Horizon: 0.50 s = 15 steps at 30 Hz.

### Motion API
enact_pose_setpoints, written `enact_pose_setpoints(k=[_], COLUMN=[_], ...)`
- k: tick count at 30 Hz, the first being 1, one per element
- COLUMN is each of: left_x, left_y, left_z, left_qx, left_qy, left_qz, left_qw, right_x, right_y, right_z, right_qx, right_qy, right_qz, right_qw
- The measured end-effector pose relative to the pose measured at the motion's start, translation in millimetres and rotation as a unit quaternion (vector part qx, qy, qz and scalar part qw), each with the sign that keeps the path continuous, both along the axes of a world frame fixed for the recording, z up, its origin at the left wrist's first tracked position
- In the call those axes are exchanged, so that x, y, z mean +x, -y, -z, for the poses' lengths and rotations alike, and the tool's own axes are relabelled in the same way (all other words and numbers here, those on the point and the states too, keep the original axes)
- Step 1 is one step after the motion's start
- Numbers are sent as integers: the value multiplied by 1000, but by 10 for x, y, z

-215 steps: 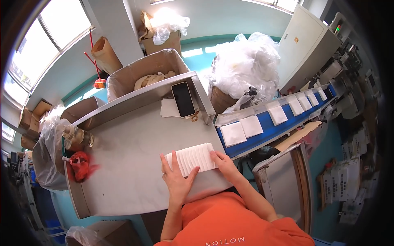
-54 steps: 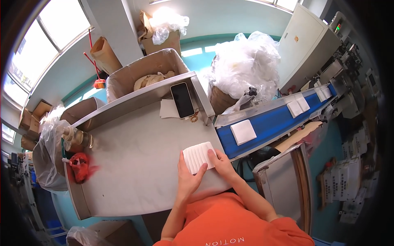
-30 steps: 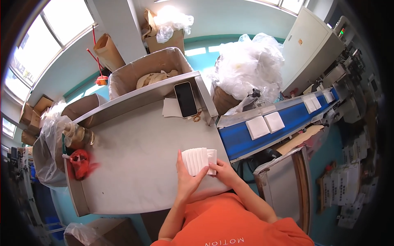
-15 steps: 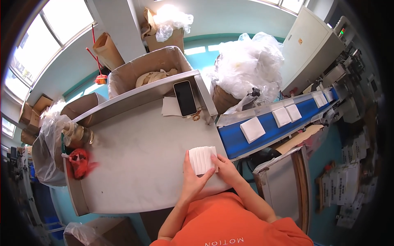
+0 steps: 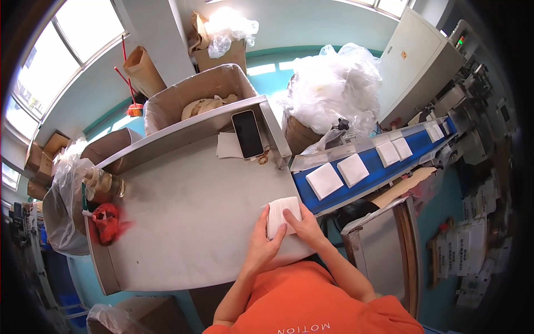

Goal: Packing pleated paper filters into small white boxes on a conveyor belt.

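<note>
A stack of folded white napkins (image 5: 283,214) is held between my two hands, over the right front part of the grey table (image 5: 189,211). My left hand (image 5: 266,238) grips its left side, the thumb across the near edge. On the right side my right hand (image 5: 306,225) is closed round it, its thumb pressing on the top face. The fingers beneath the stack are hidden. Just beyond my right hand, a blue conveyor belt (image 5: 317,205) carries several folded white napkins (image 5: 324,181) in a spaced row.
A phone (image 5: 247,134) lies on white paper (image 5: 227,146) by the table's raised back edge. At the left edge are a red plastic bag (image 5: 107,222) and a clear jar (image 5: 105,183). Behind stand a lined carton (image 5: 167,108) and a heap of clear plastic (image 5: 334,89).
The stack has moved slightly right and its sheets, fanned out before, are now squeezed closer together. Napkins on the belt have moved nearer, toward the table.
</note>
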<state>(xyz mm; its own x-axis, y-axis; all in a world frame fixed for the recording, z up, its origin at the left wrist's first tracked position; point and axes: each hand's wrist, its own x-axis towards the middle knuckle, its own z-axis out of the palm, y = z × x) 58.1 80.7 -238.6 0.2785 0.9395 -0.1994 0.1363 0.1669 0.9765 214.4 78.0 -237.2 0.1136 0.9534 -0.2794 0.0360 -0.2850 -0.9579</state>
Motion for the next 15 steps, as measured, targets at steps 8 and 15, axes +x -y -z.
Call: enact_pose_setpoints(k=[8,15], left_x=[-6,-9], left_y=[29,26], left_z=[46,18], left_qx=[56,73], left_qy=[-50,-82], left_qz=[-61,-72], left_qw=[995,991], right_x=[74,148], right_y=[185,211], right_z=[353,411], right_qx=[-220,-227], right_qy=[-340,-342], right_qz=[9,-46], right_qw=[914,911])
